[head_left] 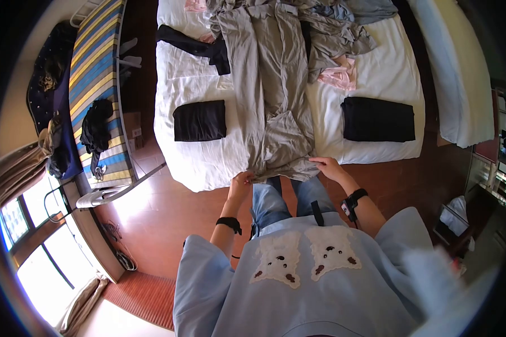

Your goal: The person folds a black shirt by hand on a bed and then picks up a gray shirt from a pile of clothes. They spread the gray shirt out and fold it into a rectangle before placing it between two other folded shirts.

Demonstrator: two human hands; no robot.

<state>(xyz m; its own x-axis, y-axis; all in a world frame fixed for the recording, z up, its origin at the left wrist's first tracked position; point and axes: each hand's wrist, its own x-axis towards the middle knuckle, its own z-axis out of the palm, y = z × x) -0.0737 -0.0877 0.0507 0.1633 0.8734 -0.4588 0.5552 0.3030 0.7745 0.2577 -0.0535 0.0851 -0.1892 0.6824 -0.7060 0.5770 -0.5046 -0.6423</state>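
Note:
A long grey-brown garment (272, 73) lies down the middle of the white bed (194, 163), its near end at the bed's front edge. My left hand (243, 181) is closed on the left corner of that end. At the right corner, my right hand (326, 166) pinches the cloth between thumb and fingers. A folded black cloth (199, 121) rests left of the garment, and a larger folded black cloth (378, 119) lies to its right.
Farther back are a black garment (194, 45), a pink cloth (340, 74) and rumpled grey clothes (343, 36). On the left stands a striped folding bed (102, 62) with black clothing (97, 126). A white mattress (461, 67) is at the right.

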